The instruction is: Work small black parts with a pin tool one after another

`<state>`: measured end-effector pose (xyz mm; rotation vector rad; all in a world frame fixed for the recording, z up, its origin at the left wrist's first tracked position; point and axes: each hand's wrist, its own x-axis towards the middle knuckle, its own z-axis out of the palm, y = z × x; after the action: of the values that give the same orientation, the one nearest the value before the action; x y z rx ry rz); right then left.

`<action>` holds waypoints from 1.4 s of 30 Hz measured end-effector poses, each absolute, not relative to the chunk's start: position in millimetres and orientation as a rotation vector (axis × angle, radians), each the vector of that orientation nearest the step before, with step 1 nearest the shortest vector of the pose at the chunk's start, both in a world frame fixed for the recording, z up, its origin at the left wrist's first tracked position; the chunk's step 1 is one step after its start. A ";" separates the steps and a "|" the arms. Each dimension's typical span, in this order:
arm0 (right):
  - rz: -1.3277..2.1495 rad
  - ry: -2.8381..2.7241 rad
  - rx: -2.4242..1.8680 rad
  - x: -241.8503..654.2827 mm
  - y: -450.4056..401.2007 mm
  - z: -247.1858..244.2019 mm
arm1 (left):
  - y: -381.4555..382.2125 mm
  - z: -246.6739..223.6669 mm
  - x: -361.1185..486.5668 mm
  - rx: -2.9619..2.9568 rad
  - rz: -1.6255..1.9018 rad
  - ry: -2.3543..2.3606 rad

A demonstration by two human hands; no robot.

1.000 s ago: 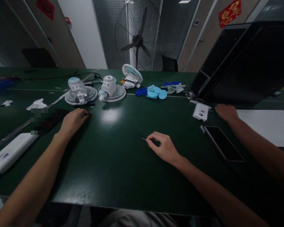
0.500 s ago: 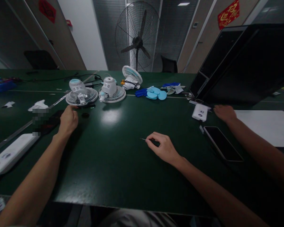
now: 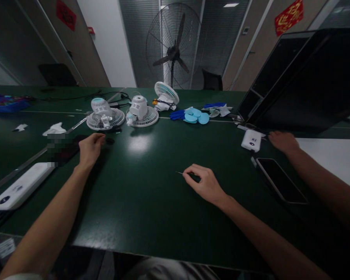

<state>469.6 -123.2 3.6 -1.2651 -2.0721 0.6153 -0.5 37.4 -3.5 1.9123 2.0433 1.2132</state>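
Observation:
My right hand (image 3: 202, 181) pinches a thin metal pin (image 3: 179, 172) between thumb and forefinger, its tip pointing left over the green table (image 3: 140, 217). My left hand (image 3: 91, 147) is closed at the left, just beside a small dark round piece (image 3: 110, 141); whatever its fingertips hold is too small to make out. Behind it stand two white fans, one face down (image 3: 105, 116) and another (image 3: 141, 112) to its right. A third fan (image 3: 166, 95) leans farther back.
Blue gloves (image 3: 177, 114) and light blue fan blades (image 3: 196, 116) lie at the back. To the right are a white power bank (image 3: 251, 140), a phone (image 3: 281, 181), a dark monitor (image 3: 306, 81) and another person's hand (image 3: 284, 142). A white device (image 3: 21, 186) lies left.
My left hand has moved slightly to the right, toward the dark round piece. My right hand still holds the pin in nearly the same place. The whole view has shifted a little.

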 end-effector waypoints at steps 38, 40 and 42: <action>0.649 -2.086 -1.261 470.0 -123.3 2.4 | 69.3 -22.6 -20.2 1.693 1.268 1.956; 0.647 -2.089 -1.262 469.7 -122.8 2.3 | 69.7 -23.4 -21.4 1.686 1.245 1.981; 0.642 -2.092 -1.268 469.4 -122.5 2.7 | 70.0 -23.9 -22.6 1.682 1.215 2.009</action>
<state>469.4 -122.5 2.7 -1.2683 -2.0916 0.6420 -22.6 70.0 -23.9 1.6816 2.0086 1.2153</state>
